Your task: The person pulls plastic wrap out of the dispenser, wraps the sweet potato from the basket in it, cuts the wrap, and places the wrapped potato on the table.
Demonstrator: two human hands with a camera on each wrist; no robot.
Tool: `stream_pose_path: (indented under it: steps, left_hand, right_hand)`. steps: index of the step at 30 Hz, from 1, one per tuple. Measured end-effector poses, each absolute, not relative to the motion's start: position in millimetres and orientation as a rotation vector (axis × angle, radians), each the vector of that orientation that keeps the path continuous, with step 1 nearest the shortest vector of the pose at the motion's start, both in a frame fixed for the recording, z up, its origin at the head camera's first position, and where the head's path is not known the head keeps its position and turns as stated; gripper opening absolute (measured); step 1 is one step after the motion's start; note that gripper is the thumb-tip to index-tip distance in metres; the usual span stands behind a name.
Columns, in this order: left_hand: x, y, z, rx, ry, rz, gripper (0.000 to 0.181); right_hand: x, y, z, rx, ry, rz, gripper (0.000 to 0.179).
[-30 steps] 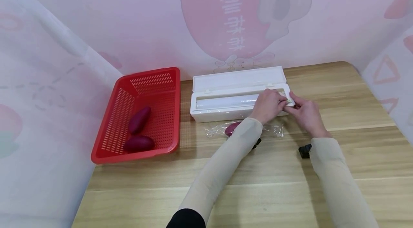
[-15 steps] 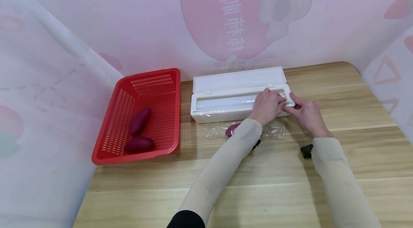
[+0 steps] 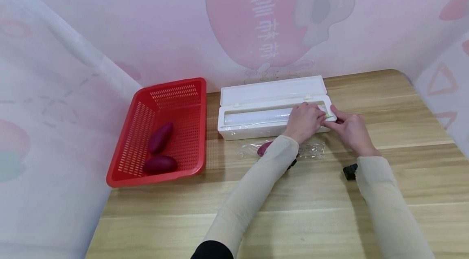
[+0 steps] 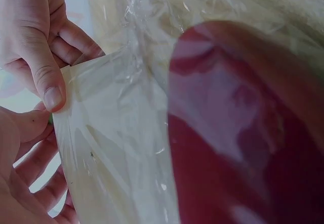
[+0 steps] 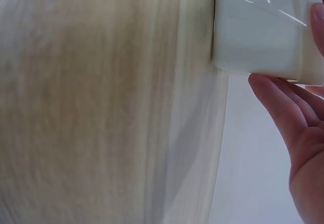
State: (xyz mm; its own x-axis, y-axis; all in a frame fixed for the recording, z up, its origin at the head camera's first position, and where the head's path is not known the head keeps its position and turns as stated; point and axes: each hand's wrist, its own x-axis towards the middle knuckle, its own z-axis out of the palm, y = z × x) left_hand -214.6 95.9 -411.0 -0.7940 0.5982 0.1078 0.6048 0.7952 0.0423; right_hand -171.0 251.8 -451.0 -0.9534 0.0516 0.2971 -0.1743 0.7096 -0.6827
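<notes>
Now, on the bench [image 3: 304, 210], the right hand [image 3: 349, 132] grips the near right corner of the white box [image 3: 253, 132]. The left hand [image 3: 304, 121] has its fingers beside a green piece [image 3: 328, 115]; I cannot tell whether they pinch it.

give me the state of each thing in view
white box, upright on the table
lid, open, tipped back
film roll, in the box, partly hidden by the left hand
red basket, open-topped, holding two purple pieces
third purple piece, on the table amid clear film, partly hidden
left hand, fingers bent at the box's right end
right hand, touching the box's right end
</notes>
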Motion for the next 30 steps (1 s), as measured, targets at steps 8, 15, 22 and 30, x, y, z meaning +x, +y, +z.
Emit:
stream_pose_path:
  steps: [8,15,22,30]
  left_hand:
    - [-215.5,92.7,-414.6,-0.974,-2.863,-0.123,0.026]
    - [-215.3,88.7,-416.9,-1.032,-2.819,-0.231,0.023]
    - [-214.0,82.9,-415.5,-1.070,-2.813,-0.257,0.022]
    - [-216.3,71.3,-414.5,-1.017,-2.771,-0.109,0.023]
  right_hand:
    - [-171.4,250.8,-451.6,0.094,-2.632,1.095,0.056]
    - [-172.5,249.0,-455.8,0.110,-2.595,1.106,0.056]
    - [-172.8,247.7,-457.4,0.123,-2.562,1.158,0.056]
    - [-168.5,251.0,-451.3,0.037,-2.606,1.226,0.063]
